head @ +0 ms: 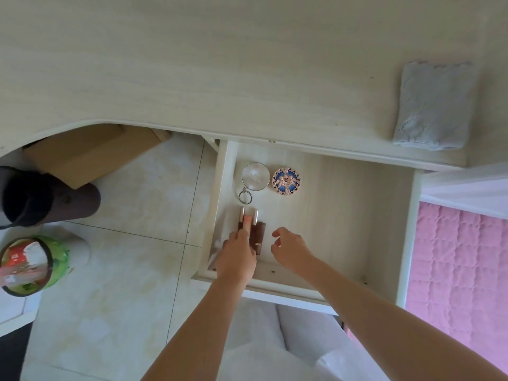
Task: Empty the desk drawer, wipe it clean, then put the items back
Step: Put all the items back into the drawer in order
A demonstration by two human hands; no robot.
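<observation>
From the head view, your drawer stands pulled out from under the bench, and everything below is placed against it. Your left hand reaches over the drawer's front rail into its near-left corner, forearm straight, one finger stretched forward between two brown lipstick tubes lying side by side on the drawer floor; the other fingers are curled by the tubes, though you cannot tell whether that grip actually closes on one. Your right hand hovers just right of the tubes, wrist bent, fingers loosely curled, holding nothing. Toward the drawer's back left lie a round clear-lidded compact with a metal ring and, touching its right side, a blue-and-gold patterned compact. A folded grey cloth rests on the bench above the drawer's right end.
</observation>
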